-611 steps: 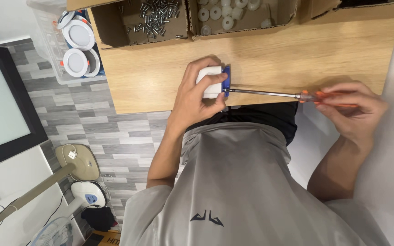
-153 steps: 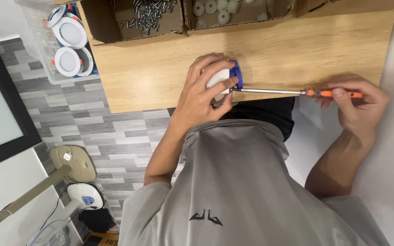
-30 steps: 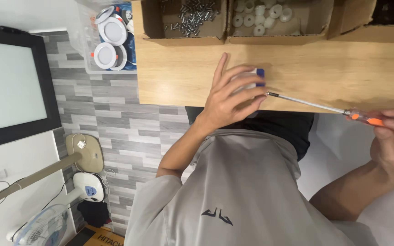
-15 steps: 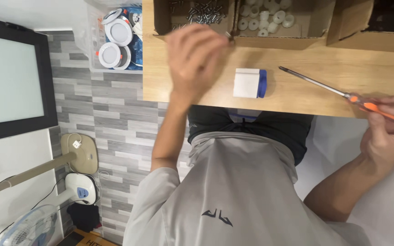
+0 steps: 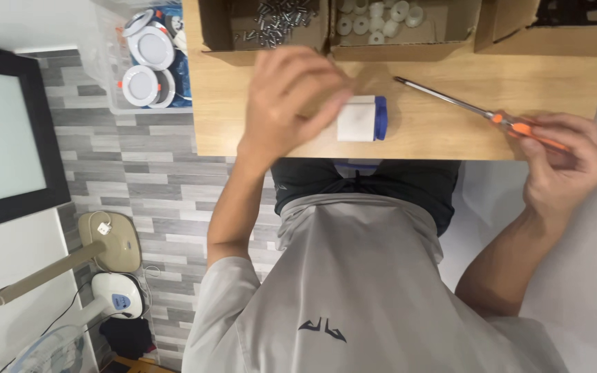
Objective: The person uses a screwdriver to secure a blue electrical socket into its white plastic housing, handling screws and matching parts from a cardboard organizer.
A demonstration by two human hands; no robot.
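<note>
1. Two hands are over the worktop. A white block with a blue end lies on it between them, near the front edge, and neither hand grips it.
2. The left hand is blurred and hangs just left of the block with its fingers half curled. I cannot tell whether it touches the block or holds something small.
3. The right hand is closed around the orange handle of a screwdriver. The shaft slants across the worktop, well apart from the block, with its tip pointing toward the boxes.
4. At the back edge stand open cardboard boxes. One holds metal screws and the next holds white round parts. A clear bin of round white lamps sits off the worktop's left end.
5. Step in hand, as I judge it: this is a pause between screwdriving passes, with the tool drawn clear and the block set down.
6. A next move would likely call for the left hand to steady the block or bring a piece from the boxes. The right hand would then have to line the tip up squarely with the blue end.
</note>
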